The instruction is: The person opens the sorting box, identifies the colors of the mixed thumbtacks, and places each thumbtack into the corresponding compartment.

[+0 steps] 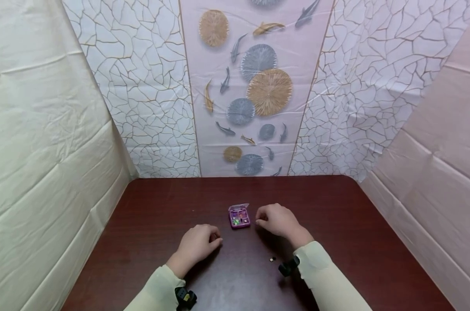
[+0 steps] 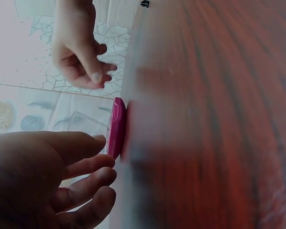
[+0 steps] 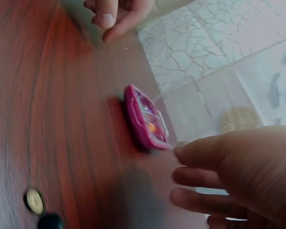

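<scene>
A small magenta case [image 1: 240, 226] with several compartments sits on the table, its clear lid [image 1: 239, 207] raised at the back. Small green, purple and orange pieces [image 1: 236, 222] lie inside. My left hand [image 1: 198, 243] is at the case's near left, fingers loosely bent with nothing between them. To the right of the case hovers my right hand [image 1: 277, 220], its thumb and fingertips close to the case's side. The right wrist view shows its fingers [image 3: 200, 195] relaxed and apart, and no item is visible in them.
On the dark red table [image 1: 165, 203], a small cream round piece [image 3: 35, 201] and a black one [image 3: 50, 221] lie below my right wrist. Patterned cloth [image 1: 149, 86] hangs behind the far edge, and pale cloths [image 1: 44, 151] close in both sides.
</scene>
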`<control>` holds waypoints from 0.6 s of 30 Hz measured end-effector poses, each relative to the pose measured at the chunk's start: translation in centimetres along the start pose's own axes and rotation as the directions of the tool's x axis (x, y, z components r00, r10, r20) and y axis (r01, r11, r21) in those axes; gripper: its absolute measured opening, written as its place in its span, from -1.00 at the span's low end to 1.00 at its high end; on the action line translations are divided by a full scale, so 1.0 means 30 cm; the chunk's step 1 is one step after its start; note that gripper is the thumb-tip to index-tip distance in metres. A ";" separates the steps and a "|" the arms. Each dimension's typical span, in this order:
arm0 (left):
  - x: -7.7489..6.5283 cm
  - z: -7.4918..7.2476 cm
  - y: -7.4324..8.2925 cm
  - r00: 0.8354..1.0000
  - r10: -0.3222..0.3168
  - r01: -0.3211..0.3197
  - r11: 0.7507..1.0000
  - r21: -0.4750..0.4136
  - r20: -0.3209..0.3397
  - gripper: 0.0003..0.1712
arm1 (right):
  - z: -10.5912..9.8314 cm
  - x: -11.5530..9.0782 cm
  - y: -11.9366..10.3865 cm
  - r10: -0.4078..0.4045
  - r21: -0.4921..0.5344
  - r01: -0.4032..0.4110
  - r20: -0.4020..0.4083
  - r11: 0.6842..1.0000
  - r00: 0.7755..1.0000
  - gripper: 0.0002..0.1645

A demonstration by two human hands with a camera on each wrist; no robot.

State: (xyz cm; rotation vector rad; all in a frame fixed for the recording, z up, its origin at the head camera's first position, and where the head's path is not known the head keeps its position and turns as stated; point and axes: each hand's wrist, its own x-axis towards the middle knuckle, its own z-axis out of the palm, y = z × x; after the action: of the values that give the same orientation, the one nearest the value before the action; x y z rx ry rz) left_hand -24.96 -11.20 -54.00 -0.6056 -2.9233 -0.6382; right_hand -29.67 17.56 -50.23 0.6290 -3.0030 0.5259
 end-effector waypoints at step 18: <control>-0.005 0.000 0.004 1.000 -0.001 0.001 1.000 -0.015 -0.002 -0.92 | -0.057 -0.158 -0.005 -0.179 0.127 0.136 0.435 0.983 0.883 -0.76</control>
State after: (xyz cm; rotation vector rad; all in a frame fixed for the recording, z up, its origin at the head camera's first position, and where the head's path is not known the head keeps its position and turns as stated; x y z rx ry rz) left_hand -24.77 -11.16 -53.99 -0.6047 -2.9193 -0.6607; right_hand -25.32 19.83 -49.03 1.1352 -3.3105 0.5839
